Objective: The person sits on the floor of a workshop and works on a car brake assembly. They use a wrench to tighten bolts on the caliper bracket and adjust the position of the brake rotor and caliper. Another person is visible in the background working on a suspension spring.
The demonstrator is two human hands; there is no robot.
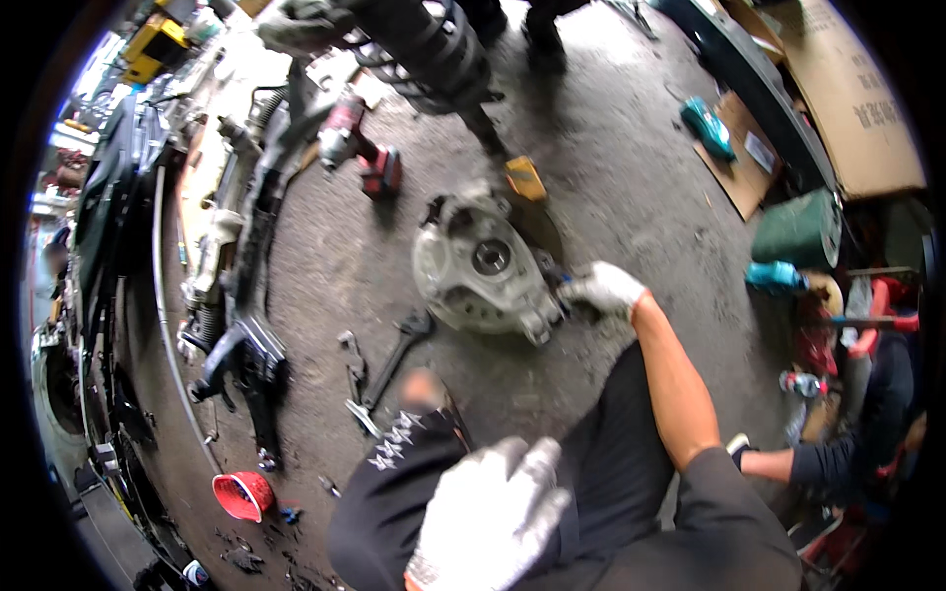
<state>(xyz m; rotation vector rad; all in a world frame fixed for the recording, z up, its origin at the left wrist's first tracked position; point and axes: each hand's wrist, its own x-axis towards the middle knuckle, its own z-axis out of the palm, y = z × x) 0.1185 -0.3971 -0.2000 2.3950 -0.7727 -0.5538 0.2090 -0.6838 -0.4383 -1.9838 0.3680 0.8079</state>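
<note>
A silver steering knuckle [453,264] with a round hub bore lies on the floor ahead of my legs, a darker disc-like part behind its right side. My right hand [601,291], in a white glove, is at the knuckle's right edge, fingers curled around something small that I cannot make out. My gloved left hand [488,507] is above my left leg, fingers extended and slightly apart, holding nothing visible. Left of the knuckle lie a large dark wrench [396,364] and smaller metal tools [353,362]. A yellow box [524,178] sits just beyond the knuckle.
A strut with spring [434,69] is at the top, near someone's dark legs. A red impact driver [379,169] lies ahead-left. Long car parts [256,355] and a red basket [241,494] line the left. Cardboard [847,118], bottles and another seated person [828,463] are at the right.
</note>
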